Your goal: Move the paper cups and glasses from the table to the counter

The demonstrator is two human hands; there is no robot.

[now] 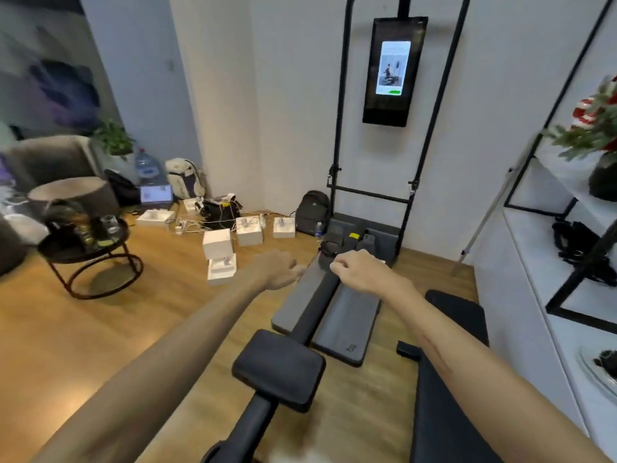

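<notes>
A small round black table (55, 250) stands at the left on the wooden floor. On it are a clear glass (110, 223) and other blurred glassware (85, 230). Both my arms reach forward over a rowing machine. My left hand (278, 270) hangs with loosely curled fingers and holds nothing. My right hand (359, 270) is also loosely curled and empty. Both hands are far to the right of the table. A white counter (547, 272) runs along the right edge. No paper cups are clearly visible.
A rowing machine (325, 305) with a black seat (278, 369) and a wall screen (394, 70) fills the middle. White boxes (218, 248), cables, bags and a water bottle (147, 163) litter the floor at the back. Black frames and a plant (591, 128) stand on the counter.
</notes>
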